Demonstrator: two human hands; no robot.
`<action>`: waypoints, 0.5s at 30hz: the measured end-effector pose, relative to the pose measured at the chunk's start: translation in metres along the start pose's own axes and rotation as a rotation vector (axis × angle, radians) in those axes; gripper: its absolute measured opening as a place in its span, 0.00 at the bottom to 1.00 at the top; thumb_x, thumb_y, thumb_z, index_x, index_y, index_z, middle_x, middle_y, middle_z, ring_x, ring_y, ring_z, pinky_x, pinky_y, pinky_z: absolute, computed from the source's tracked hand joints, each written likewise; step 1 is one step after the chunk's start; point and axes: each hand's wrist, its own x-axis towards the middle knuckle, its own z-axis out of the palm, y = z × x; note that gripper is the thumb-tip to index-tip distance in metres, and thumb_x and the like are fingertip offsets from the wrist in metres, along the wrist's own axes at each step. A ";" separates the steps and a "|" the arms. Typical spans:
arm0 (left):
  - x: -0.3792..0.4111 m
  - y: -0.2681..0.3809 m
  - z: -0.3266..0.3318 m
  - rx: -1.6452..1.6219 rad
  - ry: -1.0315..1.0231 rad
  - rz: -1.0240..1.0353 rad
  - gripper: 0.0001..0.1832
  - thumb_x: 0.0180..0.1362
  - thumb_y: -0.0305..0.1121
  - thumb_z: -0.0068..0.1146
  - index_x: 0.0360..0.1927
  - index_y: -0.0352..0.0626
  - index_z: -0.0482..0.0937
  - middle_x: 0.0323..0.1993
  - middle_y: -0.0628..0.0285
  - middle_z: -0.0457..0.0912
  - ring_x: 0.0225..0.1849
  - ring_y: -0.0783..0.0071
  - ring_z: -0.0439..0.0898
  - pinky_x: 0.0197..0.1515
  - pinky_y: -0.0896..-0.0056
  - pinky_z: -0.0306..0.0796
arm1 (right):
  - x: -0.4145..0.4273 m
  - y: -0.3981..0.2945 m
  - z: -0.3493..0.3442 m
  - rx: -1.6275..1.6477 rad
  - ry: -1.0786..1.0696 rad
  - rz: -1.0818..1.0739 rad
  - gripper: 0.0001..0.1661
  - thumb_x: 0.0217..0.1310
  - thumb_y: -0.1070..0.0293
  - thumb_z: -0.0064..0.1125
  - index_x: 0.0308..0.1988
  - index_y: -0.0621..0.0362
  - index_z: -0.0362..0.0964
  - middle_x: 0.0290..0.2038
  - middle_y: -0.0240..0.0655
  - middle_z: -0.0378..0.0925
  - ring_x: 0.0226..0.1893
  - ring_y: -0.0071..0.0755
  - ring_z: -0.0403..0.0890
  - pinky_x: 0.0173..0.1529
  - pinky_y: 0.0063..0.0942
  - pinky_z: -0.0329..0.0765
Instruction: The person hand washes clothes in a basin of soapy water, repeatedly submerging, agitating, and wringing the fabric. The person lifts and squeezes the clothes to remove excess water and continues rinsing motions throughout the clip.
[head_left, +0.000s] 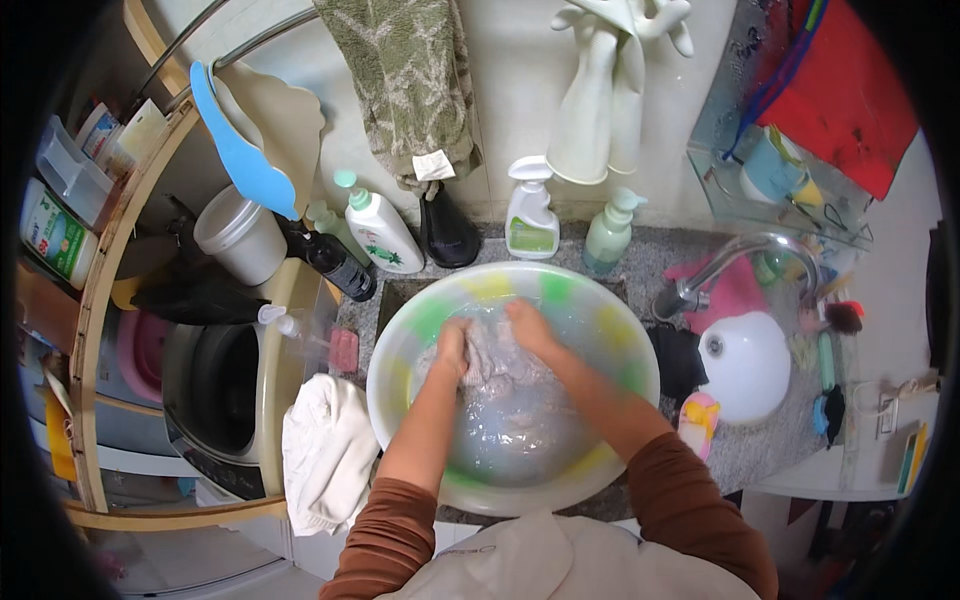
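Note:
A large round plastic basin (512, 501) with green and yellow patches holds cloudy, sudsy water. In its upper half, a wet pale cloth (491, 360) lies bunched between my hands, partly under the surface. My left hand (453, 346) grips the cloth's left side, its fingers curled into the folds. On the opposite side, my right hand (531, 328) has its fingers closed on the cloth, with the fingertips partly hidden. Both forearms reach over the basin's near rim, brown sleeves pushed up.
Left of the basin are a folded white cloth (326, 450) and an open-topped washing machine (225, 390). Behind stand a white pump bottle (384, 232), a spray bottle (532, 217) and a green pump bottle (613, 232). A chrome faucet (682, 295) and white bowl (750, 375) are right.

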 end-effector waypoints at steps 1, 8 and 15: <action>-0.006 0.007 0.006 -0.106 -0.024 -0.096 0.19 0.54 0.46 0.50 0.42 0.43 0.73 0.39 0.51 0.77 0.41 0.57 0.76 0.46 0.54 0.69 | -0.017 -0.027 0.007 0.031 -0.026 -0.094 0.10 0.56 0.67 0.47 0.35 0.62 0.70 0.33 0.47 0.75 0.36 0.45 0.76 0.42 0.38 0.70; -0.022 0.010 0.020 -0.549 -0.537 -0.245 0.21 0.57 0.49 0.48 0.39 0.40 0.75 0.32 0.57 0.79 0.34 0.68 0.78 0.42 0.63 0.73 | -0.084 -0.106 0.039 -0.411 0.164 -0.905 0.14 0.51 0.57 0.52 0.22 0.53 0.72 0.28 0.36 0.75 0.30 0.41 0.77 0.32 0.37 0.73; -0.090 0.034 0.067 -0.352 -0.093 -0.191 0.11 0.57 0.41 0.46 0.35 0.47 0.76 0.31 0.61 0.79 0.37 0.65 0.78 0.42 0.63 0.72 | -0.060 -0.071 0.015 -0.199 0.273 -0.106 0.09 0.48 0.59 0.53 0.25 0.51 0.75 0.27 0.37 0.77 0.29 0.44 0.77 0.33 0.39 0.73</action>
